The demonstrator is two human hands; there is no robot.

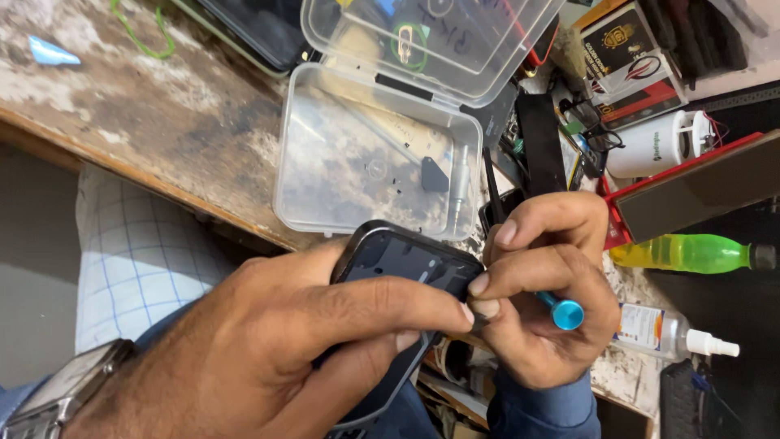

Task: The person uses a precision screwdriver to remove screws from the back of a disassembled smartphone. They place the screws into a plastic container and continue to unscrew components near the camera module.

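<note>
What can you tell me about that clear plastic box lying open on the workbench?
The clear plastic box is a shallow, see-through rectangular case with rounded corners, sitting on the worn workbench just beyond the hands. Its hinged lid stands thrown back, open. Inside lie tiny dark screws, a small black piece and a slim metal tool. Neither hand touches it.

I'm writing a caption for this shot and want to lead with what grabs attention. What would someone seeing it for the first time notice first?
First, the two hands low in the middle: the left hand grips a dark phone frame, while the right hand holds a blue-capped screwdriver against its edge. Just above, an open clear plastic box sits on the worn workbench. At the right edge lies a bright green bottle.
</note>
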